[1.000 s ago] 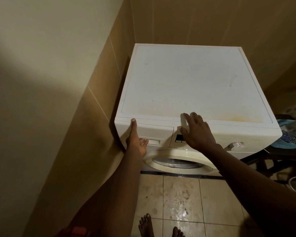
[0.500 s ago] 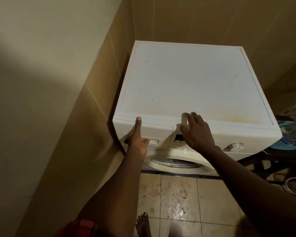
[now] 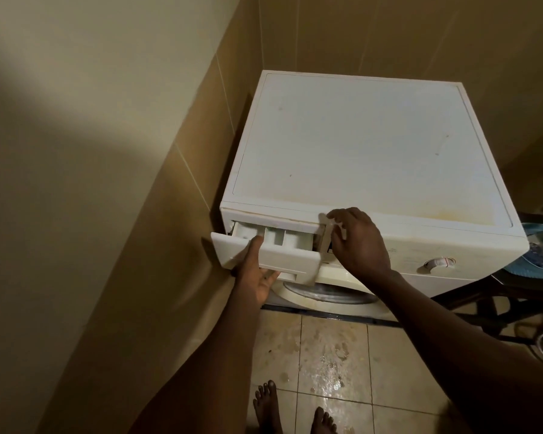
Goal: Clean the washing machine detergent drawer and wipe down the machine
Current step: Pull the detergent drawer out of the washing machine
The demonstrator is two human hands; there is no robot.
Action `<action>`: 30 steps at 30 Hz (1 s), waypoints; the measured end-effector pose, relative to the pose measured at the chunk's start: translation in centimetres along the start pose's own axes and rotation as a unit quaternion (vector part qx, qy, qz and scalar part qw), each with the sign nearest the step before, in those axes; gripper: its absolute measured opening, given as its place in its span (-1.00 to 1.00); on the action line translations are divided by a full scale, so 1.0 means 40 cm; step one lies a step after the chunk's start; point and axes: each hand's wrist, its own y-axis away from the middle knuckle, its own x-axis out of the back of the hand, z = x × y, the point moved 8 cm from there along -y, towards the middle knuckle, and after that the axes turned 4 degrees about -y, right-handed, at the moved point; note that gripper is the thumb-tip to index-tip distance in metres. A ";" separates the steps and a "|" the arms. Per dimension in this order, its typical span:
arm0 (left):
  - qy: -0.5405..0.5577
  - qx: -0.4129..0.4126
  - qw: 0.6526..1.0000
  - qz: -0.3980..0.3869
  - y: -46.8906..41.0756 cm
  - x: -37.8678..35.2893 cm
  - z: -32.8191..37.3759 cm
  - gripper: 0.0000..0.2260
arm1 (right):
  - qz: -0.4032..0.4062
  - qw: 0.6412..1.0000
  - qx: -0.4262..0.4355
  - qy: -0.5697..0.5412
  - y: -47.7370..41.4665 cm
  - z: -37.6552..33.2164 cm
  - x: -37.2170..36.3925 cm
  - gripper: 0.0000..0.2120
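Note:
A white front-loading washing machine (image 3: pixel 358 145) stands in a tiled corner, its top yellowed near the front edge. Its detergent drawer (image 3: pixel 282 255) at the upper left is pulled partly out, and its white compartments show. My left hand (image 3: pixel 257 274) grips the drawer front, thumb on top and fingers in the handle recess underneath. My right hand (image 3: pixel 358 242) rests against the control panel just right of the drawer, fingers bent at the drawer's right edge. A round dial (image 3: pixel 438 263) sits further right on the panel. The door (image 3: pixel 323 292) lies below the drawer.
A tiled wall (image 3: pixel 182 183) runs close along the machine's left side. The floor tiles (image 3: pixel 333 364) in front are wet, and my bare feet (image 3: pixel 267 405) stand there. A dark frame with a blue basket (image 3: pixel 539 255) is at the right.
The drawer, closed before, now stands pulled out by my left hand. My right hand has stayed on the panel. The camera has shifted back and left.

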 end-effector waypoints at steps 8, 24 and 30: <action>0.015 0.017 1.000 0.014 0.075 0.108 -0.055 -0.37 | -0.097 0.995 0.006 -0.028 0.049 -0.069 -0.085 -0.74; 0.008 0.014 1.000 -0.020 0.124 0.143 -0.091 -0.49 | -0.317 0.941 0.020 0.119 0.095 -0.120 -0.270 -0.43; -0.015 0.017 1.000 -0.022 0.117 0.147 -0.087 -0.47 | -0.347 0.926 0.017 0.147 0.074 -0.137 -0.305 -0.34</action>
